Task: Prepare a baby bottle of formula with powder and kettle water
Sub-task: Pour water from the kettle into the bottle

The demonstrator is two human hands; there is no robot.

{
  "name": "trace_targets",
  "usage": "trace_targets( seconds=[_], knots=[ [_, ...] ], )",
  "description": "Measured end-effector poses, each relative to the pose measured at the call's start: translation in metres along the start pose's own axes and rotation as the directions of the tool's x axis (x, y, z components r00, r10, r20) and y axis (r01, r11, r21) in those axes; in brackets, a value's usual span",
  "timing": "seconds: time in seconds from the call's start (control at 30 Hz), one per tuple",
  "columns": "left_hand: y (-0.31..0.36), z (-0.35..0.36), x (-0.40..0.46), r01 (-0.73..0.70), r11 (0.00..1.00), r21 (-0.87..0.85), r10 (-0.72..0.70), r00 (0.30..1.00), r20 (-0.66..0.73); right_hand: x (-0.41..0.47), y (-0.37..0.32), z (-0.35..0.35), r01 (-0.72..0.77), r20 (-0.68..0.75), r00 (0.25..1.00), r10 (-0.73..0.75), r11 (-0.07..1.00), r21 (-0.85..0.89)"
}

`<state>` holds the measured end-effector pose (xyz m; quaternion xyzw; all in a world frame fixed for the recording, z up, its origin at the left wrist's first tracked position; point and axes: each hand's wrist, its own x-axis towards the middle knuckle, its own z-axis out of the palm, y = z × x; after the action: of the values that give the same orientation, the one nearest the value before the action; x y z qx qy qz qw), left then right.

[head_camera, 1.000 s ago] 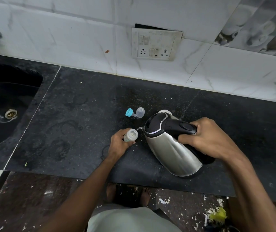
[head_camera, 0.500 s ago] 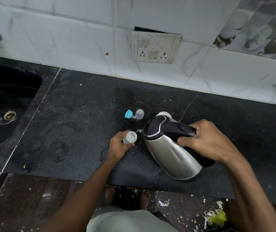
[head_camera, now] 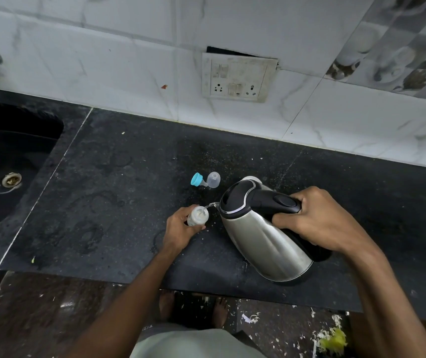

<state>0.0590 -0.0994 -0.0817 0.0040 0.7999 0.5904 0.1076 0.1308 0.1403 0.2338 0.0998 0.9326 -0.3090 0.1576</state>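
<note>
The left hand (head_camera: 181,229) curls round the open bottle (head_camera: 198,215), whitish inside, near the counter's (head_camera: 119,177) middle; the right hand (head_camera: 317,218) grips the tilted steel kettle (head_camera: 263,236), a thin stream running from spout to bottle mouth. Beyond them lie a blue-ringed teat (head_camera: 198,180) and clear cap (head_camera: 213,179); black sink (head_camera: 5,161) far left, socket plate (head_camera: 237,76) on the tiled wall

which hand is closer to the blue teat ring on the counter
Left. The left hand, holding the bottle, sits just in front of the teat ring; the right hand grips the kettle handle, further right.
</note>
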Motion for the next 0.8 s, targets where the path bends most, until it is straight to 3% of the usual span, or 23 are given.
trace_targets(
  seconds=[0.8],
  knots=[
    [0.0048, 0.0, -0.0012, -0.011, 1.0, 0.006, 0.011, 1.0, -0.013, -0.004, -0.0024, -0.0062, -0.027, 0.004, 1.0, 0.027, 1.0, -0.005]
  ],
)
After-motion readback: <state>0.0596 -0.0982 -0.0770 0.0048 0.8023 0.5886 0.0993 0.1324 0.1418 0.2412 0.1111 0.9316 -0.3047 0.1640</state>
